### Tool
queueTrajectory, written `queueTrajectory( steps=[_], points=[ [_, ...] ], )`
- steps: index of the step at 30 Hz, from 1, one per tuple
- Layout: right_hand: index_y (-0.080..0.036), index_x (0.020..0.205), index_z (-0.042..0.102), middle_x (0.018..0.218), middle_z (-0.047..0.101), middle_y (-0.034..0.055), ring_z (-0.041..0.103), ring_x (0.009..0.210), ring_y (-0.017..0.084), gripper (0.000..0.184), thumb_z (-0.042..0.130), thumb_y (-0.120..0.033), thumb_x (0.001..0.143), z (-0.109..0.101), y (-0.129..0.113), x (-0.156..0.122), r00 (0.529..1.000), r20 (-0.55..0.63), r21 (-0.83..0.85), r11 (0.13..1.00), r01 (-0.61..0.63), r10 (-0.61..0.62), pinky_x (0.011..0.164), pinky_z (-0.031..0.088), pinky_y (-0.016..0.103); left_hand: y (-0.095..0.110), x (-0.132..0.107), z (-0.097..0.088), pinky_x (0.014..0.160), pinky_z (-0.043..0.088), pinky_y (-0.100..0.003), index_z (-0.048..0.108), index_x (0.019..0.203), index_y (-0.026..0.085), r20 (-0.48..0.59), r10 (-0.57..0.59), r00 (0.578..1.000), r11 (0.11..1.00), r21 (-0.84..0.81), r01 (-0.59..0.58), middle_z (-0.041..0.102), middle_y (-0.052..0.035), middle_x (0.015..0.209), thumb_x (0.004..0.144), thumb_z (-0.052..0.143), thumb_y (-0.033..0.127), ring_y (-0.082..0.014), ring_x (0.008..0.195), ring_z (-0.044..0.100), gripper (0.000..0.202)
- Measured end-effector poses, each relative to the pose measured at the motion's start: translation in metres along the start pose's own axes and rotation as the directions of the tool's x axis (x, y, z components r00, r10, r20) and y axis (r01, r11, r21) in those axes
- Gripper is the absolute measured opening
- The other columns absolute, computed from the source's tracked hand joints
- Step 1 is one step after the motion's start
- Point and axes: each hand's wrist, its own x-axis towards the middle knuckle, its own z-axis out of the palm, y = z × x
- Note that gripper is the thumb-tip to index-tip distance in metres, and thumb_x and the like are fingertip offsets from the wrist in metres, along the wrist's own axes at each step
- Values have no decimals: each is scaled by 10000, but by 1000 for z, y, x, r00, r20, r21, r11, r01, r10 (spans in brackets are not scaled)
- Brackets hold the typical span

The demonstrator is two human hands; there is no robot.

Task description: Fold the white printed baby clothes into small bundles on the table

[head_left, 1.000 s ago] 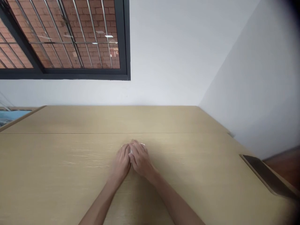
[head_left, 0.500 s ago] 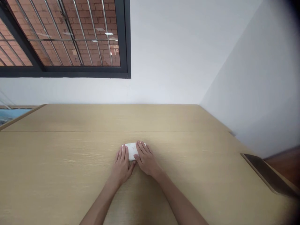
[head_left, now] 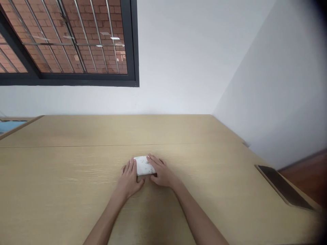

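Observation:
A small white rectangular packet with a faint printed pattern (head_left: 143, 166) is on the wooden tabletop (head_left: 76, 200), between my two hands. Whether it is a tissue pack or a folded cloth I cannot tell. My left hand (head_left: 129, 177) holds its left end, fingers over the top and thumb by the near edge. At the right end, my right hand (head_left: 161, 172) grips it with fingers across the corner and the thumb at the near side. The undersides of the packet and the fingertips are partly hidden.
A dark rectangular inset panel (head_left: 283, 187) lies near the table's right edge. Behind the table stands a white wall (head_left: 176, 61) with a barred, dark-framed window (head_left: 133, 51) at upper left. Something light blue (head_left: 10, 126) shows beyond the left edge.
My hands have gone from lying flat over the packet to gripping its two ends, thumbs now at the near edge. More of its printed top shows. The whole view has shifted slightly.

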Motion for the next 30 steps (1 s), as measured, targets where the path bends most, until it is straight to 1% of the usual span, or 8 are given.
queueTrajectory(
  steps=[6,11,16,19,21,24,26,30],
  points=[
    [-225,1343,564,1475,537,117,490,1357,302,546,531,-94,814,7,12,6,967,-250,168,982,85,-41,1129,367,479,-3,8,-10,1157,276,-580,449,1410,104,-56,-20,998,989,-148,11,512,-204,1476,817,490,186,-344,1387,451,599],
    [-232,1202,586,1279,648,113,583,1225,296,266,546,-304,950,2,8,9,924,-362,455,888,62,122,1032,459,483,3,11,-28,1075,394,-537,641,1098,204,-112,-89,990,932,-359,43,677,-131,1228,924,486,327,-310,1200,588,264],
    [-254,1289,437,1004,675,46,653,796,201,386,511,-480,984,-1,-1,13,869,-255,785,616,-69,423,684,536,328,20,5,-32,699,565,-326,483,1174,198,-34,-167,985,772,-626,109,734,-80,972,967,481,515,-219,843,712,379],
    [-233,1314,393,985,666,60,658,765,199,535,613,-511,914,5,3,20,818,-222,837,534,-119,530,657,536,325,25,-1,-29,693,580,-324,348,1306,208,116,-85,990,645,-751,143,750,-76,994,960,511,509,-217,842,735,487],
    [-219,1310,403,1015,661,80,678,826,212,578,646,-521,882,9,8,25,778,-235,847,516,-131,583,716,555,347,24,-4,-27,734,583,-364,346,1343,213,177,-54,983,722,-673,161,745,-72,984,947,534,489,-232,849,730,518],
    [-210,1323,428,1177,640,142,687,992,239,566,605,-535,895,14,11,30,741,-278,841,528,-121,611,886,551,414,20,-6,-25,842,558,-488,467,1296,180,104,-104,989,926,-354,135,708,-124,1043,910,572,472,-314,980,691,495],
    [-206,1351,442,1324,583,180,639,1155,263,548,551,-538,928,13,9,28,741,-324,800,588,-117,588,1004,502,461,20,-8,-25,913,514,-568,537,1223,152,34,-122,992,956,-263,127,662,-168,1108,911,558,476,-370,1092,634,450],
    [-233,1480,412,1543,434,141,392,1441,259,532,446,-495,1017,1,-11,13,864,-398,569,822,-32,309,1194,311,499,31,-14,-23,940,529,-528,565,1239,186,-43,33,999,964,-264,-43,615,-160,1219,956,499,385,-320,1125,614,352]
  ],
)
